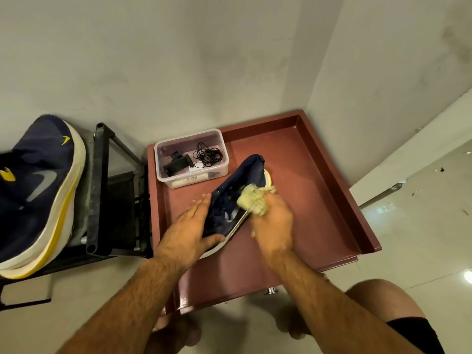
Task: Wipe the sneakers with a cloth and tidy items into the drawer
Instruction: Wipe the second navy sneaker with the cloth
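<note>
On the reddish-brown tabletop (pixel 319 200), which has a raised rim along its far and right edges, a navy sneaker (pixel 231 198) with a white sole lies on its side, toe pointing away from me. My left hand (pixel 190 233) holds the heel end: the fingers lie nearly straight along the upper and the thumb curls round the sole edge. My right hand (pixel 273 223) is clamped on a pale yellow-green cloth (pixel 252 200), bunched in the fingers and pressed against the sneaker's side near the sole.

Just beyond the sneaker, at the tabletop's far left corner, stands a clear plastic box (pixel 191 157). It contains a tangled black cable (pixel 208 154), a small black gadget (pixel 177 163) and a white tube (pixel 191 179) lying along its near wall.

To the left of the tabletop stands a black metal rack (pixel 98 190). The second sneaker (pixel 38 190), navy with a white and yellow sole, rests on it, well apart from the first.

A metal knob (pixel 270 291) projects from the front face below the tabletop. My knee (pixel 383 300) shows at lower right above the glossy tiled floor (pixel 421 226).
</note>
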